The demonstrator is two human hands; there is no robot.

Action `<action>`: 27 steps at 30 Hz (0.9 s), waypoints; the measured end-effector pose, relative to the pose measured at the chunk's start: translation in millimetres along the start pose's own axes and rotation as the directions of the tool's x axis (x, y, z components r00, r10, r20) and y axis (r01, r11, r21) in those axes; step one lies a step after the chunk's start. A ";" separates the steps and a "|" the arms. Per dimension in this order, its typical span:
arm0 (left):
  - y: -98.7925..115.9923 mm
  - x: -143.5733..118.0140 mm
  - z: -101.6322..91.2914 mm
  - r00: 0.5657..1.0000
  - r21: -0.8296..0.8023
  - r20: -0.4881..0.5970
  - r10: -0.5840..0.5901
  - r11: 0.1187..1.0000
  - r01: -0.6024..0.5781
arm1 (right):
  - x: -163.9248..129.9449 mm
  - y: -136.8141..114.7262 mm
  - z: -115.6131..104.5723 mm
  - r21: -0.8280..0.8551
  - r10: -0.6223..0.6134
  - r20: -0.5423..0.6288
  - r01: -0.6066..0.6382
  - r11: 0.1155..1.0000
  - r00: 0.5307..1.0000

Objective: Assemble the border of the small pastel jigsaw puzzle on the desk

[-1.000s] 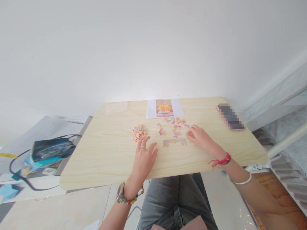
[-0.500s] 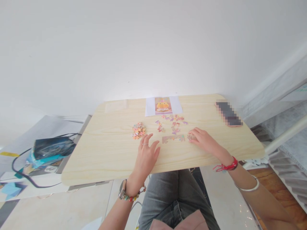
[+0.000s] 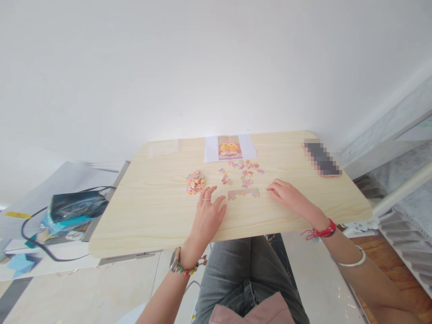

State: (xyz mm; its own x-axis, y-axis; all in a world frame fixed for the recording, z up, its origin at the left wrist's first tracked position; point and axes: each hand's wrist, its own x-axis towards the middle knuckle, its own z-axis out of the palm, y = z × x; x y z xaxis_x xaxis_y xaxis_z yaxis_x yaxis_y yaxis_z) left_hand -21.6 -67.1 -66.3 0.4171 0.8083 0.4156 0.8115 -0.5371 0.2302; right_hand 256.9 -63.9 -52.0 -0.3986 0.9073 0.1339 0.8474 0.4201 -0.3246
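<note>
My left hand (image 3: 208,213) hovers low over the table with its fingers apart and nothing in them. Just beyond its fingertips is a heap of loose jigsaw pieces (image 3: 195,182). To its right lies a joined strip of puzzle pieces (image 3: 243,194). My right hand (image 3: 286,195) is at the strip's right end, thumb and fingers pinched on what looks like a small puzzle piece (image 3: 267,189), mostly hidden by the fingertips. Beyond the strip are scattered pieces (image 3: 247,177) and a small group of pieces (image 3: 225,177).
A paper sheet with a printed yellow figure (image 3: 229,147) lies at the table's back edge by the wall. A phone (image 3: 322,157), blurred out, rests at the right. A clear flat sheet (image 3: 164,147) is at the back left. Left of the table sits a dark bag (image 3: 77,207).
The brownish piece seen under my right fingertips now barely shows, and those fingers have drawn together in a pinch. My left hand stays nearly still. The view has shifted slightly.
</note>
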 end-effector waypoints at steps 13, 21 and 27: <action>-2.7 1.2 1.3 1.000 0.003 -0.011 0.015 1.000 -0.015 | -9.3 -2.2 3.4 0.060 0.076 -0.105 -0.070 0.996 0.992; -2.4 -1.8 1.4 1.000 -0.011 -0.031 -0.003 1.000 0.003 | -4.5 -29.3 14.0 0.096 0.106 -0.148 -0.092 0.991 0.983; -2.3 -6.2 0.1 1.000 -0.029 -0.017 -0.022 0.999 0.022 | 1.2 -93.6 43.8 -0.045 0.064 -0.154 -0.072 0.996 0.986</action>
State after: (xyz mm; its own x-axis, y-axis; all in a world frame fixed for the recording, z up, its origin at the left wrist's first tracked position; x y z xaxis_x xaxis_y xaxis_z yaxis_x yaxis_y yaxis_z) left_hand -26.0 -70.8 -69.5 0.3919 0.8157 0.4255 0.8080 -0.5263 0.2649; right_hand 161.7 -102.8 -62.5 -0.2850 0.9240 0.2550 0.8887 0.3544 -0.2909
